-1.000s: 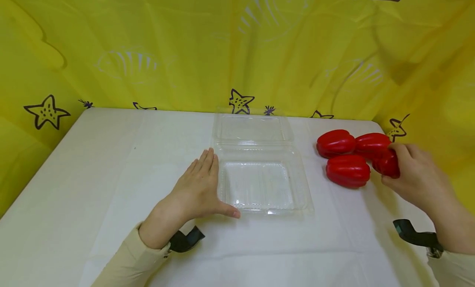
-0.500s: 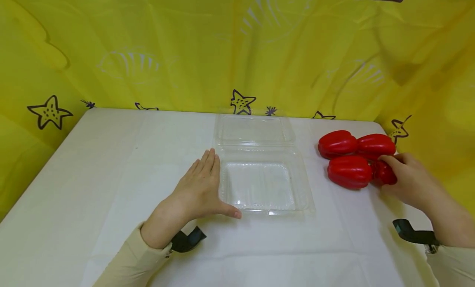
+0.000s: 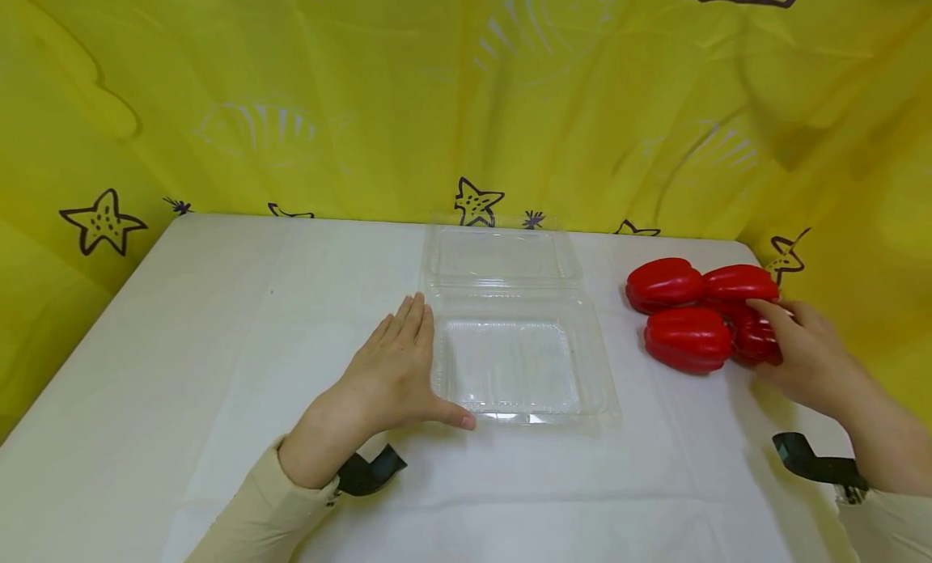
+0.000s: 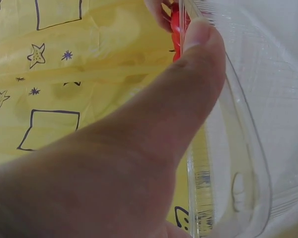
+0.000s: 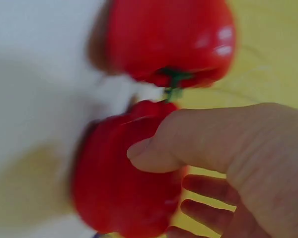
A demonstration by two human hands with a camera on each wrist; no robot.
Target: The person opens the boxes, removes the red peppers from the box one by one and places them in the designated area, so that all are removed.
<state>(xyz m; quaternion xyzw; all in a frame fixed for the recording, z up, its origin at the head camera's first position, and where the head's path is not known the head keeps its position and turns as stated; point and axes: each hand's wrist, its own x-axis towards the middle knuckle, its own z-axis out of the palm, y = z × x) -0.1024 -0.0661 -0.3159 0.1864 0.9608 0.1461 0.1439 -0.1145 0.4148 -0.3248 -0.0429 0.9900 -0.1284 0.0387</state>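
In the head view, my left hand (image 3: pixel 389 385) lies with straight fingers along the left side of a clear plastic clamshell container (image 3: pixel 599 365). Its thumb stretches along the front rim, and the left wrist view shows that thumb against the container wall (image 4: pixel 253 178). On the right, my right hand (image 3: pixel 815 357) holds a red bell pepper (image 3: pixel 753 340) low at the table. The right wrist view has the thumb across this pepper (image 5: pixel 114 173) and the other fingers at its far side, partly hidden. Another bell pepper (image 5: pixel 174 39) with a green stem sits close by.
More red bell peppers sit grouped beside it: one front left (image 3: pixel 688 340), one back left (image 3: pixel 664 285), one behind (image 3: pixel 741 283). The container's lid (image 3: pixel 502 251) lies folded back toward the yellow curtain (image 3: pixel 393 102). A white cloth (image 3: pixel 510 482) covers the table.
My right hand has moved toward the front with its bell pepper, bringing it down beside the front pepper. More of that pepper now shows. My left hand and the container stay in place.
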